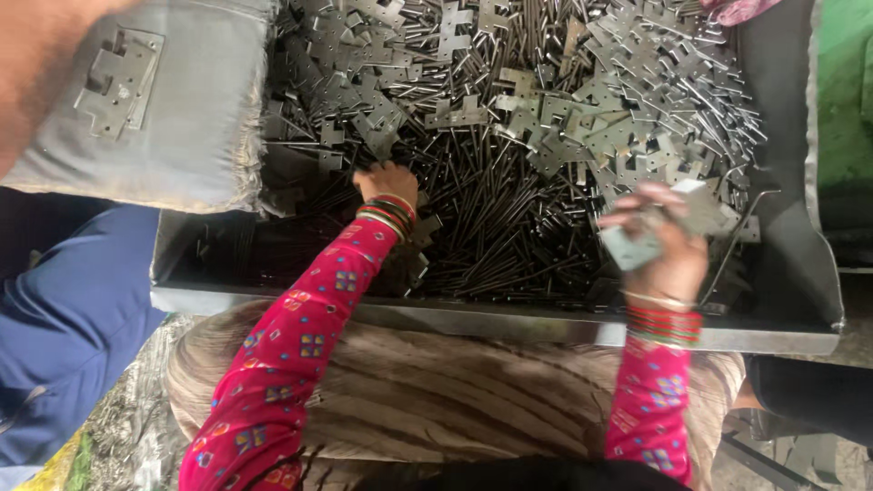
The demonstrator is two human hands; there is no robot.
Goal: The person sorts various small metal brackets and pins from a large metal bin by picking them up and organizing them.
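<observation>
A large metal tray point(509, 320) holds a heap of flat grey hinge plates point(555, 118) and thin dark metal pins point(496, 227). My left hand point(386, 185), in a red patterned sleeve with bangles, reaches down into the pile of pins and plates; its fingers are buried, so what it grips is hidden. My right hand point(659, 241), also with bangles at the wrist, is raised above the right side of the tray. It is closed around a grey hinge plate point(637, 245), which looks blurred.
A grey padded cloth point(191, 118) at top left carries one hinge plate point(118, 80). Another person's bare arm point(36, 64) crosses the top left corner, with blue clothing point(64, 318) below it. A striped cloth point(436, 391) lies below the tray's front rim.
</observation>
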